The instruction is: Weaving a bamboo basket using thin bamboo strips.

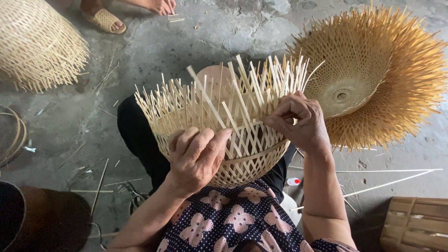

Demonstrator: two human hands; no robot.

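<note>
A half-woven pale bamboo basket (pixel 242 154) rests on my lap, its loose strips sticking upward. My left hand (pixel 196 156) grips the basket's near wall, thumb pressed on the weave. At the right side of the rim, my right hand (pixel 298 122) pinches a bamboo strip (pixel 247 100) and bends it across the others.
A stack of unfinished baskets (pixel 373 79) with splayed strips lies on the concrete floor at right. Another woven basket (pixel 35 44) sits at top left. Another person's sandalled foot (pixel 105 18) is at the top. Loose bamboo sticks (pixel 387 182) lie at right, a woven box (pixel 415 224) at bottom right.
</note>
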